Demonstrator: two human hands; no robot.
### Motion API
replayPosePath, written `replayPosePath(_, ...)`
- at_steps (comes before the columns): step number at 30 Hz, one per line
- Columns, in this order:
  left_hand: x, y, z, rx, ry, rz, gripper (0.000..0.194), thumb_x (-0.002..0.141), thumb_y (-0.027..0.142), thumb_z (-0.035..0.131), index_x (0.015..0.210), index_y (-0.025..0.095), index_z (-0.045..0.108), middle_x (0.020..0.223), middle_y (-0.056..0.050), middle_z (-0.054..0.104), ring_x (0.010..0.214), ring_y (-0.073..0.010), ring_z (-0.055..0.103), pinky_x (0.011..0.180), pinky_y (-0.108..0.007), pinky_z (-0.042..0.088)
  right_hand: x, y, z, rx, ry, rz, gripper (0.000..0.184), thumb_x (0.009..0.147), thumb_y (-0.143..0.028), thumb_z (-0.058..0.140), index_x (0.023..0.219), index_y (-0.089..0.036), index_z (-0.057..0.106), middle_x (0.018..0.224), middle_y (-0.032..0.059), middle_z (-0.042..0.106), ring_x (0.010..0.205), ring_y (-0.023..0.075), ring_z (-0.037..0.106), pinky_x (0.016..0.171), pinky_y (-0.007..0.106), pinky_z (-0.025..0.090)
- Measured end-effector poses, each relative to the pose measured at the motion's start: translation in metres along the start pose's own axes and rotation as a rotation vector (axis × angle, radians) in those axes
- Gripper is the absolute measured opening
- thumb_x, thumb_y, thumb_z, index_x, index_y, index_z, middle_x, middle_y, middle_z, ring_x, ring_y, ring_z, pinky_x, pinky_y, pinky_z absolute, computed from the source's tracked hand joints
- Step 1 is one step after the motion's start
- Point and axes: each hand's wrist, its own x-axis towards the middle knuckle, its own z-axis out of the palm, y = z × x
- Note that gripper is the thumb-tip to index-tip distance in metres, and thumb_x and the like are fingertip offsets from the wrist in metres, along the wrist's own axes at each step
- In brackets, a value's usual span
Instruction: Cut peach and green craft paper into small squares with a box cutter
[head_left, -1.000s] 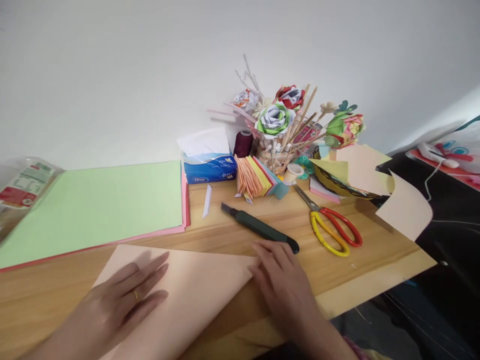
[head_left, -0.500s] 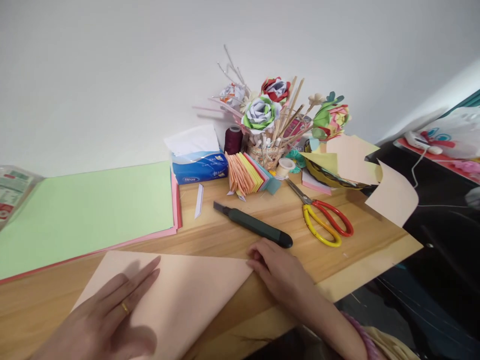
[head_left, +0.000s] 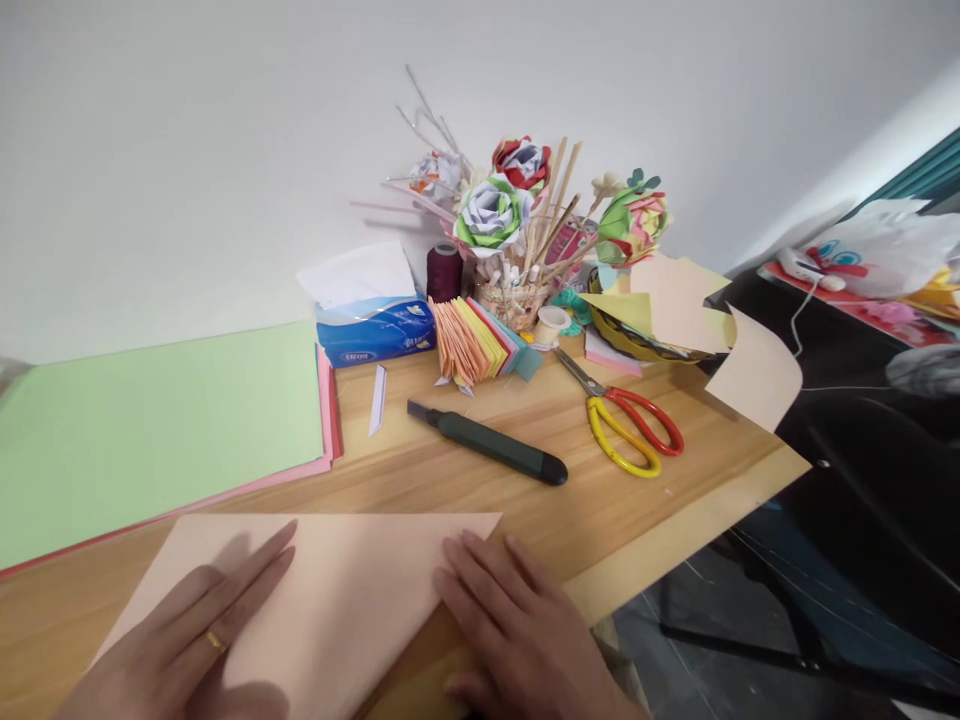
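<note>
A pale pink sheet of paper (head_left: 337,590), folded to a slanting edge on its right, lies flat at the front of the wooden table. My left hand (head_left: 187,635) rests on its left part with fingers stretched out, a gold ring on one of them. Across the right corner lies my right hand (head_left: 517,625), its fingers extended and touching the paper near the slanted edge. Just beyond the paper is a dark green craft knife (head_left: 495,447) with its blade out. Scissors (head_left: 622,418) with one red and one yellow handle lie farther right.
Green paper sheets (head_left: 165,430) are stacked at left. Behind stand a tissue pack (head_left: 375,325), folded coloured paper pieces (head_left: 480,345), a thread spool (head_left: 445,272) and a basket (head_left: 510,300) of paper flowers. Paper scraps (head_left: 682,305) sit at right, near the table's edge.
My right hand has gone from pinching the paper's right corner to lying with fingers extended over it. My left hand stays on the paper. The whole view has shifted slightly.
</note>
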Motion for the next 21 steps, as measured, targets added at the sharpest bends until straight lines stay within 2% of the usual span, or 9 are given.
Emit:
replayPosePath(3,0.000,-0.001,0.000,0.014,-0.004,0.007,0.073,0.086,0.065,0.035,0.146,0.026,0.017,0.132,-0.005,0.052,0.115,-0.0306,0.053,0.094,-0.043,0.039,-0.004,0.002,0.005,0.039,-0.050,0.031,0.057,0.086,-0.059,0.041,0.126,-0.021,0.051,0.130,0.0034,0.054,0.122,0.0178,0.046,0.101,0.033,0.035)
replayPosePath(5,-0.001,-0.003,0.001,0.030,-0.003,0.020,0.073,0.086,0.064,0.035,0.146,0.025,0.018,0.132,-0.005,0.053,0.113,-0.0307,0.054,0.094,-0.044,0.039,-0.008,0.005,0.007,0.023,-0.032,0.056,0.060,0.085,-0.063,0.040,0.126,-0.021,0.051,0.130,0.0045,0.055,0.123,0.0182,0.046,0.102,0.034,0.034)
replayPosePath(11,-0.005,-0.012,0.005,0.083,-0.001,0.098,0.079,0.083,0.064,0.044,0.145,0.022,0.020,0.130,-0.005,0.054,0.112,-0.0303,0.056,0.091,-0.042,0.042,-0.017,0.012,0.006,-0.128,0.055,0.123,0.062,0.087,-0.058,0.040,0.123,-0.010,0.053,0.128,0.0048,0.056,0.118,0.0193,0.049,0.097,0.033,0.039)
replayPosePath(17,-0.010,-0.017,0.009,0.120,-0.021,0.100,0.082,0.080,0.065,0.046,0.145,0.022,0.020,0.131,-0.005,0.054,0.114,-0.0315,0.054,0.091,-0.044,0.043,-0.019,0.013,0.000,-0.109,0.020,0.223,0.058,0.082,-0.061,0.047,0.119,-0.019,0.058,0.121,0.0071,0.061,0.110,0.0243,0.055,0.085,0.036,0.047)
replayPosePath(21,-0.009,-0.015,0.008,0.118,-0.018,0.092,0.082,0.081,0.066,0.045,0.145,0.022,0.020,0.131,-0.006,0.053,0.113,-0.0307,0.055,0.093,-0.043,0.042,-0.018,0.013,-0.003,-0.094,-0.023,0.227,0.057,0.079,-0.060,0.052,0.119,-0.021,0.058,0.119,0.0094,0.062,0.106,0.0262,0.056,0.082,0.037,0.049)
